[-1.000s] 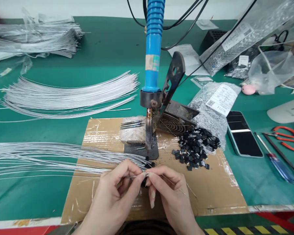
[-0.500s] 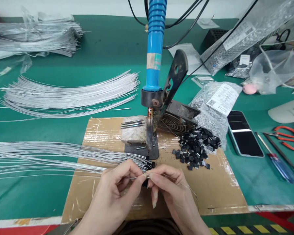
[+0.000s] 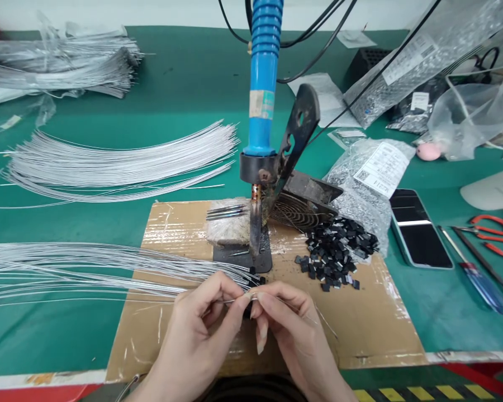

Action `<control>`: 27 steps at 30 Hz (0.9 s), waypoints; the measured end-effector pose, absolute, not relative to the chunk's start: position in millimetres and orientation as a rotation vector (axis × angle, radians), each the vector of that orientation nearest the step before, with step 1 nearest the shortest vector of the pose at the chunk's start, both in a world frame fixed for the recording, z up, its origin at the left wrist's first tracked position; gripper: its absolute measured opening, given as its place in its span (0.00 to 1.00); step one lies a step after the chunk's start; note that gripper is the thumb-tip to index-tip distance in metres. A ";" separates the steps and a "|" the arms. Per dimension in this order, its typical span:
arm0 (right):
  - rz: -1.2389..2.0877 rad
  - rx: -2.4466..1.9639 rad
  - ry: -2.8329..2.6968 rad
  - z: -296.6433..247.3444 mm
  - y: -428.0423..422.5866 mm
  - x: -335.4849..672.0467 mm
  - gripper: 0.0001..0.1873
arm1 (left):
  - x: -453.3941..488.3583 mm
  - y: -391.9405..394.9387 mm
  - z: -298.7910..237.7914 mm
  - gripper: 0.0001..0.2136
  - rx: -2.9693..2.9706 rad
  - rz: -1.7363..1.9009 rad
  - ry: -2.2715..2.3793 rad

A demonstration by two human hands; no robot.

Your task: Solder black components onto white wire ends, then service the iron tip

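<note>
Barely anything has moved over the last 0.5 s; the right thumb sits slightly farther from the left. Left hand (image 3: 203, 329) pinches a thin wire (image 3: 226, 302), above the cardboard (image 3: 373, 329); right hand (image 3: 295, 326) is closed on a fine strand (image 3: 327, 324) beside it. Their meeting point is too small to make out. On the bubble-wrap bag (image 3: 360, 192), a white label (image 3: 381, 169) carries a square code and large characters, perhaps starting "M2"; its smaller print is unreadable. The blue soldering iron (image 3: 262, 128) bears a blurred sticker (image 3: 261, 105), its top cut off. Fingers partly hide black pieces (image 3: 257, 283).
</note>
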State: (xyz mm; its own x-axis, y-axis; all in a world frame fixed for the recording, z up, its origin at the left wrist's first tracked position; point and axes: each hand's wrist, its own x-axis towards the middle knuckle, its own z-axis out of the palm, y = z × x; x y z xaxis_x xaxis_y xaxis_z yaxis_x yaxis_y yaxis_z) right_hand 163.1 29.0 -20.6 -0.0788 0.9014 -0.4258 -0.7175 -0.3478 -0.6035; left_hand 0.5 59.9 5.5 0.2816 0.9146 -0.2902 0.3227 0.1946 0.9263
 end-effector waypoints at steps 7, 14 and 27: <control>1.679 -0.897 -0.227 -20.8 30.0 158.7 0.12 | 7.7 56.1 7.3 0.13 1.419 0.701 1.365; 1.650 -0.889 -0.196 -26.1 22.6 154.5 0.09 | 14.5 51.5 5.2 0.12 1.314 0.771 1.392; 1.607 -0.929 -0.285 -28.2 22.5 156.1 0.13 | 22.7 57.0 12.7 0.10 1.161 0.834 1.428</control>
